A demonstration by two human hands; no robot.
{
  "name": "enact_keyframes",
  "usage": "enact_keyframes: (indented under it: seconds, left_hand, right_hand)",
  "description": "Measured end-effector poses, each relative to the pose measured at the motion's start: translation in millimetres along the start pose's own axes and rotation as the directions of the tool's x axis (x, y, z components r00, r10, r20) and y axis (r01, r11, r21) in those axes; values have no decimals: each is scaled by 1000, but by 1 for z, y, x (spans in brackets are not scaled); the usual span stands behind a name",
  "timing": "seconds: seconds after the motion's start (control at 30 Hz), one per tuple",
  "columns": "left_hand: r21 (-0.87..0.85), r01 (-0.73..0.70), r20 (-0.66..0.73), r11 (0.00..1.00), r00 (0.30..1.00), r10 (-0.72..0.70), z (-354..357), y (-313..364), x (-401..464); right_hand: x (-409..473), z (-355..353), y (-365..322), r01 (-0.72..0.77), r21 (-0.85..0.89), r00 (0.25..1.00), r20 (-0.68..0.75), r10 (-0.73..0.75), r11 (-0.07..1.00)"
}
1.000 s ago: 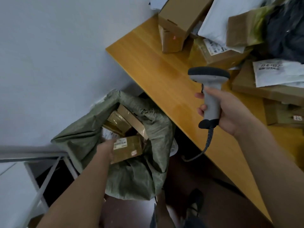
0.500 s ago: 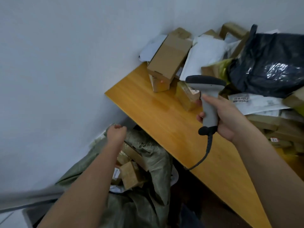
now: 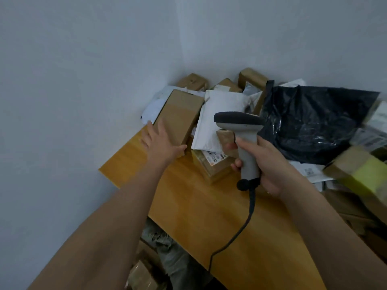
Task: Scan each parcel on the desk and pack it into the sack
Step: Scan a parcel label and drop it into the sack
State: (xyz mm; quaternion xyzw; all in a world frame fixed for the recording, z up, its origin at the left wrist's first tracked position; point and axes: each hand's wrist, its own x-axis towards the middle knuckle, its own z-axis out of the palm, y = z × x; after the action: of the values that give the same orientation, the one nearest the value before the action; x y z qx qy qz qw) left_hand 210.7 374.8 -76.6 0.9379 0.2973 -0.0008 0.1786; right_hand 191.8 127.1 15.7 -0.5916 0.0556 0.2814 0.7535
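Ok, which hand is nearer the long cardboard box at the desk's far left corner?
Left. The left hand lies spread open against the long cardboard box; the right hand grips the scanner, apart to its right.

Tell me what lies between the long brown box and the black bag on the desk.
In the head view, a white padded mailer lies between the long brown box and the black bag. The scanner, in the right hand, is held in front of that gap.

Bare desk at centre, parcels crowding the back and right

The wooden desk lies bare from frame centre down to its lower-right edge; a scanner cable crosses it. Upper centre and right, a long cardboard box, white mailer and black bag block the wall corner.
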Motion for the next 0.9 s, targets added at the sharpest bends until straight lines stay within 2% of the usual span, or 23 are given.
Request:
enact_keyframes:
  seconds: [0.1,0.2,0.3,0.43,0.53,0.57,0.6,0.67,0.7,0.77,0.9]
  left_hand:
    - [165,19,53,986,998,-28,11,11,24]
    - [160,65,130,985,988,-87,20,14,36]
    - [125,84,123,989,987,-99,25,16,39]
    - [-42,119,91,992,989,-115,19,13,35]
    - [-263,170,93,950,984,-150,5,5,18]
    - [-390,192,122,901,980,-156,-3,1,9]
    - [-550,224,182,805,972,-147,-11,-5,-2]
    - [-802,335,360,495,932,-47,-30,-13,-31]
    - [-849,406,441,337,897,31,-37,-17,-47]
    - [-854,504,519,126,835,181,-45,-25,-78]
    - [-779,619,497,-103,708,502,-49,-31,-124]
  right_hand:
    - [10,-12,-2,-18,-1,1000,6,18,1000]
    - [15,-22,1,-37,-17,999,9,37,999]
    - [18,-29,2,-55,-22,998,-3,55,998]
    - [17,-33,3,-50,8,998,-24,50,999]
    - [12,-32,4,-40,63,998,-41,42,997]
    - [9,-30,4,-34,84,998,-49,38,996]
    - [6,-28,5,-29,104,998,-61,35,994]
    - [-1,-22,7,-20,144,995,-98,34,989]
    - [-5,-17,8,-15,157,992,-124,35,987]
    - [-14,-6,13,-2,149,985,-170,27,989]
    - [-39,13,28,39,50,980,-197,-28,998]
